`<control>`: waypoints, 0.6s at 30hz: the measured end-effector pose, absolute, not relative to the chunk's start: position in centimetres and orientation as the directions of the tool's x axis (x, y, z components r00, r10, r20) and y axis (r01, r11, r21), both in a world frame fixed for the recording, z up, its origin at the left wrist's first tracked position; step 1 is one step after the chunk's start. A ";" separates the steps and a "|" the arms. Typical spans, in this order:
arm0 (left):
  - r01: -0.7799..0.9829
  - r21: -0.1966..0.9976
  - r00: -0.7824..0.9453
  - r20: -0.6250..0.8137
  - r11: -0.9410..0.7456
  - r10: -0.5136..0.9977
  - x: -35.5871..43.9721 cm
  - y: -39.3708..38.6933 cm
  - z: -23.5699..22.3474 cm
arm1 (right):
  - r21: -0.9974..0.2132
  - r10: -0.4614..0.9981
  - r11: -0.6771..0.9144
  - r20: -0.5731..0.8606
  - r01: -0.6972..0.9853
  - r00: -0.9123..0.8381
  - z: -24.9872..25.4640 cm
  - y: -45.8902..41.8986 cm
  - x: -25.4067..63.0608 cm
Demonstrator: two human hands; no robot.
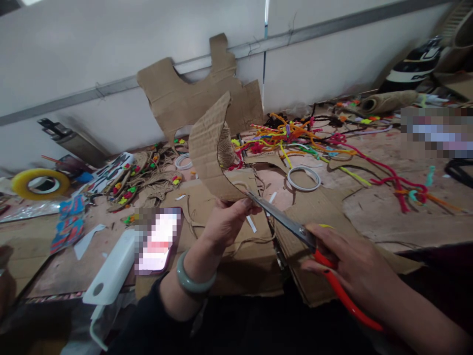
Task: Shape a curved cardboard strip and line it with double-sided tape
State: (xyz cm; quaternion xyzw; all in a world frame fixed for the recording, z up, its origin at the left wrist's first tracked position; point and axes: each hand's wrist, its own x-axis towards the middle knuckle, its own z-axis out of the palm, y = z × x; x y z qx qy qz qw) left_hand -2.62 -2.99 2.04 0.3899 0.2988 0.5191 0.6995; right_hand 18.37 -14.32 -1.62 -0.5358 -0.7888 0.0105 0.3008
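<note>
My left hand (pixel 231 219) pinches the lower end of a curved strip of cardboard (pixel 207 148), which rises and bends up over the table. In my right hand (pixel 343 256) is a pair of scissors (pixel 291 227) with red handles. Their blades point left, and the tips are at the strip's edge beside my left fingertips. Whether the blades grip the cardboard I cannot tell. Behind the strip, partly hidden by it, stands a spool of twine (pixel 226 148). Flat cardboard pieces (pixel 236 266) lie beneath both hands.
Colourful cords (pixel 291 130) lie tangled at the back right, near a white ring (pixel 303 178). On the left are a phone (pixel 158 241), a white power strip (pixel 111 268), yellow tape (pixel 18 185) and braided twine pieces (pixel 148 182). A cut cardboard sheet (pixel 195 98) leans on the wall.
</note>
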 end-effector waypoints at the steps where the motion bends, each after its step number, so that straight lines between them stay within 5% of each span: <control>1: -0.495 0.855 0.283 -0.007 0.152 0.959 -2.6 -3.0 2.0 | -0.333 0.851 0.424 0.465 0.842 -0.245 -1.6 -14.3 18.4; 18: -0.477 0.859 0.307 -0.037 0.188 0.951 -2.3 -2.6 1.4 | -0.215 0.811 0.418 0.527 0.882 -0.256 -2.4 -14.0 18.4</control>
